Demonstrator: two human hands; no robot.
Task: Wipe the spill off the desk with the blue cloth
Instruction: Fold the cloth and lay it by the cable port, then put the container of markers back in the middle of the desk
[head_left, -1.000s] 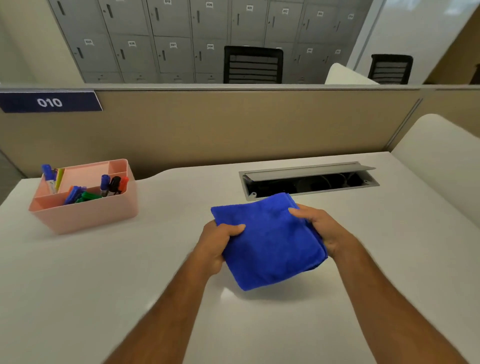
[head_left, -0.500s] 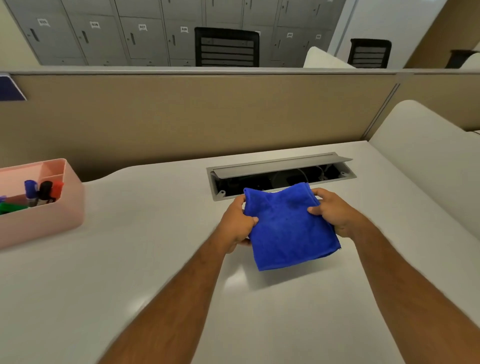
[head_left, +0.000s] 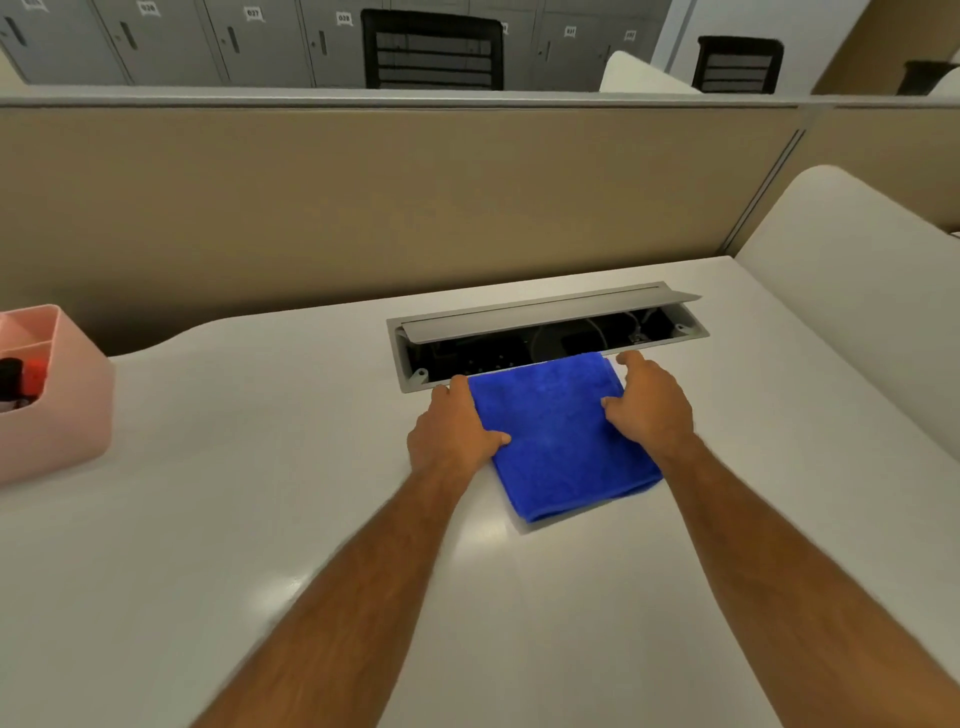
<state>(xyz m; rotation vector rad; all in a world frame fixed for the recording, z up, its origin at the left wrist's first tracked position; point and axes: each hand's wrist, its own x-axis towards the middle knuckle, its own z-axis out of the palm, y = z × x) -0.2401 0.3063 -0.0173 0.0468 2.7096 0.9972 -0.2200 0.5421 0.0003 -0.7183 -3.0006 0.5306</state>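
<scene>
A folded blue cloth lies flat on the white desk, its far edge at the rim of the open cable tray. My left hand grips the cloth's left edge, thumb on top. My right hand holds the right edge, thumb pressed on the cloth and fingers spread over its far corner. No spill is visible on the desk surface.
An open grey cable tray with a raised lid is sunk into the desk just behind the cloth. A pink organiser with markers stands at the left edge. A beige partition runs along the back.
Both hands have carried the cloth away from me and lowered it flat onto the desk beside the cable tray. The view has shifted right, so the pink organiser sits further left.
</scene>
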